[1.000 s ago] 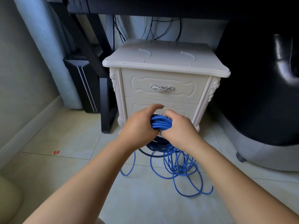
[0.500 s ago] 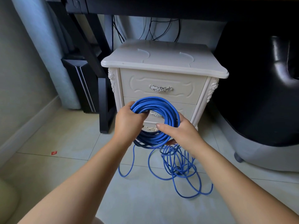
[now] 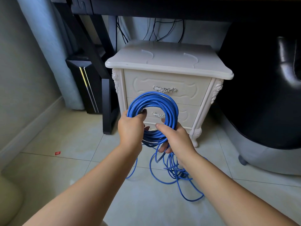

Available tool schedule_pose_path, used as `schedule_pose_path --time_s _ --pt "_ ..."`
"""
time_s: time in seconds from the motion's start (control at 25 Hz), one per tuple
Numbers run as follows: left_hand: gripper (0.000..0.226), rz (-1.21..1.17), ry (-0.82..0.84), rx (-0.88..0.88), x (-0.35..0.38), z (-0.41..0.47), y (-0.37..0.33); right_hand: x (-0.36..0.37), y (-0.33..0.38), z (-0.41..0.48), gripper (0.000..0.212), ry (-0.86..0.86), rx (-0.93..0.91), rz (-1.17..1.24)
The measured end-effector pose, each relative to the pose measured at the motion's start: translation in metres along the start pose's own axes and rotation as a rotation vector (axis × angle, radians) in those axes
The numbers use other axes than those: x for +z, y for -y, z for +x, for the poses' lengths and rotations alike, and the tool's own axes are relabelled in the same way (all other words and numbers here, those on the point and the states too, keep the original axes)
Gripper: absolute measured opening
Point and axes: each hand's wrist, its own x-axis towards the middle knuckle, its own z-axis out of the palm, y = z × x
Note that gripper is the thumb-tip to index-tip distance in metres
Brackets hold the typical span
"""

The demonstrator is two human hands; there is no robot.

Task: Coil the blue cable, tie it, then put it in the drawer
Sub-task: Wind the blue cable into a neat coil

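– In front of the white cupboard (image 3: 169, 62), at twelve o'clock, what is that round blue thing?
– That is the blue cable (image 3: 153, 97). It is a ring now, held up in the air in front of the two drawers.
– Who holds it?
– Two hands. The left hand (image 3: 130, 129) has its fingers curled round the ring at nine o'clock. The right hand (image 3: 175, 137) has its fingers curled round it at five o'clock, with the thumb on the front.
– Was it a ring a second ago?
– No. The hands were close together then. The cable was squashed in a bunch between them, low by the bottom drawer (image 3: 187, 114). Then the hands moved apart, and now the ring is higher and wide open.
– So is the coiling done?
– I think not. A lot of loose cable (image 3: 174, 170) lies in a messy heap on the floor (image 3: 65, 144) at six o'clock, under the hands. It looks much the same as before. More loops must go on the ring.
– And the tying?
– Not yet. I see no tie. The top drawer (image 3: 192, 82) and the bottom one are both shut, so one must be pulled open later.
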Motion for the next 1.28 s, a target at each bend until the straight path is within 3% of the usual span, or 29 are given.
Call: schedule_pose_path --time_s 0.16,0.32,0.4,0.52,0.64,0.76,0.84,0.96,1.08,1.16,1.28 --pt "0.009 -0.128 -0.01 -0.108 0.005 -0.009 0.006 0.003 -0.004 0.007 0.023 -0.04 -0.018 0.099" --pt "0.011 -0.235 0.036 -0.171 0.007 -0.008 0.013 -0.003 -0.007 0.015 0.025 -0.131 -0.076 -0.195" --pt "0.008 -0.213 0.091 -0.187 0.007 -0.01 0.016 -0.007 -0.005 0.015 0.013 -0.155 -0.139 -0.099" --pt "0.016 -0.029 0.242 -0.181 0.004 -0.011 0.015 -0.017 0.004 0.015 0.018 -0.195 -0.245 -0.015" --pt "0.047 0.133 0.293 0.128 -0.003 -0.005 0.006 -0.029 0.008 0.02 0.022 -0.201 -0.298 -0.236" --pt "0.077 0.692 0.382 0.64 -0.01 0.0 0.001 -0.033 0.008 0.017 0.019 -0.142 -0.372 -0.686" --pt "0.081 0.883 0.457 0.782 -0.009 0.0 0.004 -0.03 0.008 0.014 0.021 -0.108 -0.426 -0.894" --pt "0.072 0.949 0.503 0.744 -0.007 -0.002 0.008 -0.026 0.01 0.011 0.027 -0.118 -0.506 -1.06" --pt "0.03 0.927 0.433 0.726 -0.004 -0.003 0.008 -0.026 0.006 0.011 0.029 -0.136 -0.535 -1.092" --pt "0.016 0.85 0.371 0.681 -0.002 -0.006 0.007 -0.026 0.006 0.011 0.029 -0.164 -0.532 -0.934" --pt "0.018 0.681 0.298 0.567 -0.001 -0.01 0.001 -0.031 0.009 0.014 0.018 -0.19 -0.398 -0.525"
